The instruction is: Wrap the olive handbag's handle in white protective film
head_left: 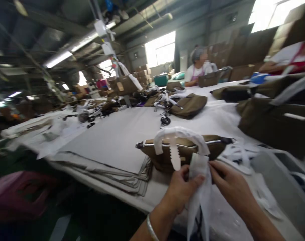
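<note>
An olive-brown handbag point(158, 162) stands on the table in front of me, its zipper along the top. Its arched handle point(178, 130) is covered in white wrapping, and a white toothed strip point(175, 155) hangs over the bag's front. A long white wrapping strip point(199, 164) runs down from the handle's right end and parts into two tails. My left hand point(183, 189) is closed on this strip, thumb across its front. On the strip's right edge, close to the bag, my right hand point(224, 177) pinches with its fingertips, which are partly hidden.
Stacked grey-white sheets point(109, 144) lie left of the bag. At right are a grey bin point(270, 174), white strips point(240, 154) and a larger brown bag point(275, 124). Another brown bag point(189, 105) lies beyond. Two people point(196, 70) work across the table.
</note>
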The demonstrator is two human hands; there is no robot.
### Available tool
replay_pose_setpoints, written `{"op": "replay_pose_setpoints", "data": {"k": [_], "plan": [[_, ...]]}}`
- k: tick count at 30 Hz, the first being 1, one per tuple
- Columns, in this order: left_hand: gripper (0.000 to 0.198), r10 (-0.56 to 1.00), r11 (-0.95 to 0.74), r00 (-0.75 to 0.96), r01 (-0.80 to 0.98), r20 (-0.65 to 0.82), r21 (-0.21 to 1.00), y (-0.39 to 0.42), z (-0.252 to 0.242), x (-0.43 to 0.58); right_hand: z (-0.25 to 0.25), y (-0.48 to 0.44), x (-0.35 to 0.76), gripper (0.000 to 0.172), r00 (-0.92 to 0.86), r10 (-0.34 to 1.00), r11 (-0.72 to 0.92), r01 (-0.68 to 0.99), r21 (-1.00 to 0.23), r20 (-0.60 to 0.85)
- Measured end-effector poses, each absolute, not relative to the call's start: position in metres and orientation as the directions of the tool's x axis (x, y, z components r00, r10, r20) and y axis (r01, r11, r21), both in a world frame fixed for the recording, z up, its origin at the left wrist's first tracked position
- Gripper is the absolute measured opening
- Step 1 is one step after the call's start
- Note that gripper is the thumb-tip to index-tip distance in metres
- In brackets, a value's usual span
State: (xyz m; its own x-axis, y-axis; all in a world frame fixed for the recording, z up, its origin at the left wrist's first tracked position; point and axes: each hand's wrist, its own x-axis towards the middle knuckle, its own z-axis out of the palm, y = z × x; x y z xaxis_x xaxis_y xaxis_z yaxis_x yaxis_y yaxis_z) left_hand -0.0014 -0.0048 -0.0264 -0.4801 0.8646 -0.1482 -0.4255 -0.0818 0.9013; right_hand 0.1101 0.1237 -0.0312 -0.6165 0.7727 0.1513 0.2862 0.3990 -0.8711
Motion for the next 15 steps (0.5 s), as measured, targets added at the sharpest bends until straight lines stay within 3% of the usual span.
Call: {"op": "replay_pose_setpoints", "data": {"k": [8, 12, 15], "plan": [[0.045, 0.908, -0.021, -0.388, -0.415, -0.156, 0.910, 0.000, -0.024, -0.006, -0.015, 0.111, 0.103, 0.038, -0.610, 0.781, 0.277, 0.148, -0.949, 0.133], [0.040, 0.903, -0.022, -0.411, -0.343, -0.129, 0.939, 0.000, -0.025, -0.007, -0.018, 0.105, 0.108, 0.051, -0.667, 0.740, 0.032, -0.093, -0.995, 0.086], [0.039, 0.895, -0.030, -0.432, -0.310, -0.112, 0.950, 0.003, -0.025, -0.007, -0.025, 0.095, 0.117, 0.048, -0.631, 0.769, 0.077, -0.072, -0.994, 0.105]]}}
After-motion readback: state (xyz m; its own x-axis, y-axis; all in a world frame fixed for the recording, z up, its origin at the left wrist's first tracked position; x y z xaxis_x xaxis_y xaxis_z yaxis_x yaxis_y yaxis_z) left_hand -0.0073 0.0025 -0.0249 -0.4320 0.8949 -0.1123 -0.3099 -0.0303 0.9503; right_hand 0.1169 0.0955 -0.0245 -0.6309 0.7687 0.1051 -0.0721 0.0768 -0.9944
